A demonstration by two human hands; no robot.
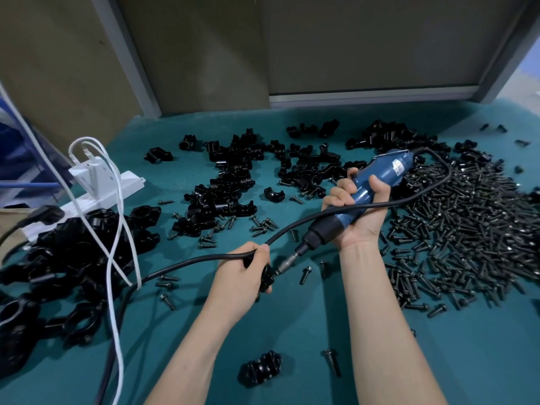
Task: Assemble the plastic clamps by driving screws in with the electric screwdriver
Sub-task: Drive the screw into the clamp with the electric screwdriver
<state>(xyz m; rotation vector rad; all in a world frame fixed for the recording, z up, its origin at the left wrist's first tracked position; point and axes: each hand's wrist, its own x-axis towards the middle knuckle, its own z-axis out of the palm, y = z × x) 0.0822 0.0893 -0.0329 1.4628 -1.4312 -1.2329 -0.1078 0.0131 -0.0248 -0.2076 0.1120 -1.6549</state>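
Right hand (361, 213) grips the blue electric screwdriver (377, 176); left hand (241, 273) holds what seems a black clamp (266, 278).

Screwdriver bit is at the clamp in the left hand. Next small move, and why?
Likely push the bit straight into the clamp and run the screwdriver: the right hand grips it, and the tip meets the clamp held in the left hand. The screw itself is hidden, so seating is unconfirmed.
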